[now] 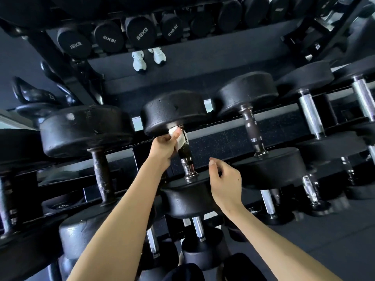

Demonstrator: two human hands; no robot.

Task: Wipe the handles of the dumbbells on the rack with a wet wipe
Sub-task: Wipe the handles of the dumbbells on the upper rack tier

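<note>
1. Risk: the wet wipe sits bunched at the far end of the handle. A loose grip would let it skid, leaving the lower handle unwiped.
2. Risk: the dumbbell could roll on the rack, since nothing steadies it.
3. Left hand: arm extended, fingers curled round wipe and handle.
4. Right hand: hovers by the near end, loosely curled, holding nothing.

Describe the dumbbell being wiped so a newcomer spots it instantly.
On the dumbbell rack, find the upper row of black dumbbells. The middle one sits between a dull-handled dumbbell on the left and a ringed-handle one on the right. Only it has a white wipe on its handle, gripped by the left hand.
</note>
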